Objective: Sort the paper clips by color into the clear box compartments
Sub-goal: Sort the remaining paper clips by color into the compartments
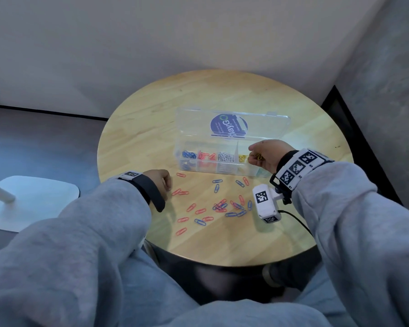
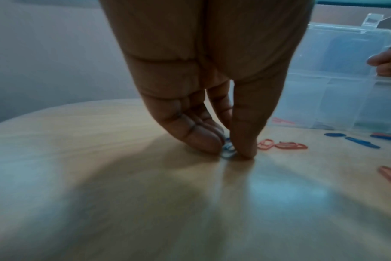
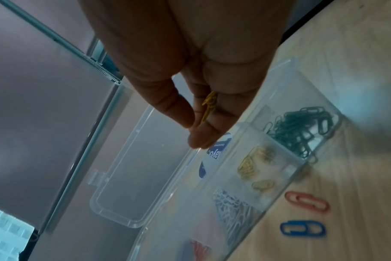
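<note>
Table (image 1: pixel 151 109) round, pale wood, grey wall behind, right fingers (image 3: pixel 203 136) pinching yellow clips (image 3: pixel 209 106), left fingers (image 2: pixel 243 141) pinching blue clip (image 2: pixel 228 150)

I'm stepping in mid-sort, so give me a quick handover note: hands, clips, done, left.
Right hand: pinching yellow clips above the clear box, over its yellow compartment.
Left hand: fingertips on the table, pinching a blue clip.
Done: blue, red, white, yellow and green compartments all hold clips.
Left: the red and blue loose clips in front of the box.
</note>
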Available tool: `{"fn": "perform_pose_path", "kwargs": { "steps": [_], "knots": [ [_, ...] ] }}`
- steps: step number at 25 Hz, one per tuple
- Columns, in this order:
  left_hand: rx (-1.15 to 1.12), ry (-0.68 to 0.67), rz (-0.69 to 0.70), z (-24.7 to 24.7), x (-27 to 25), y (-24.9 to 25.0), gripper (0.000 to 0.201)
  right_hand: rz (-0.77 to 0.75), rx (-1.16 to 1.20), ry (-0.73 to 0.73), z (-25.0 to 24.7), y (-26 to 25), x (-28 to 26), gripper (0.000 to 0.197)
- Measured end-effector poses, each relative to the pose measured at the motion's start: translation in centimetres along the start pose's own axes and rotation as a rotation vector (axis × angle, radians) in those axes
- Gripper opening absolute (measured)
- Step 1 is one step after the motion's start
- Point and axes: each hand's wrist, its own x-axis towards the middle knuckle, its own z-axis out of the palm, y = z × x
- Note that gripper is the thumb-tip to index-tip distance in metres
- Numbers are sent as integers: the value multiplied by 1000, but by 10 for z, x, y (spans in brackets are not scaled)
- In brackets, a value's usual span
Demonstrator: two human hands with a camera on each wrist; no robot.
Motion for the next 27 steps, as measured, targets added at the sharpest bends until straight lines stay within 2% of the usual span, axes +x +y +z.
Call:
{"fn": "perform_pose_path", "kwargs": {
  "steps": [2,8,13,18,20,22,24,25,27],
  "knots": [
    [-28,27,-1,3,3,-5,25,-14,39,7,-1,2,3,20],
    [13,63,-16,6,6,9,30,-4,33,-5,-5,7,2,24],
    [-115,38,-7,-5,3,25,17,-3,19,22,-12,1,9,18],
    [-477,41,122,-32,0,44,21,9,-4,-17,-9,3,24,16],
    [-625,103,132,-40,0,53,22,-14,-63,-68,-9,7,29,6],
    [-768,202,107,-47,6,57,23,-41,-93,-102,-13,14,40,17],
    [-852,283,69,-52,13,57,23,-62,-68,-114,-16,15,35,15],
    [-873,304,58,-53,15,60,22,-86,-67,-108,-18,14,28,14],
    [-909,314,77,-51,16,66,23,-138,-86,-83,-22,15,16,24]
  ]
}}
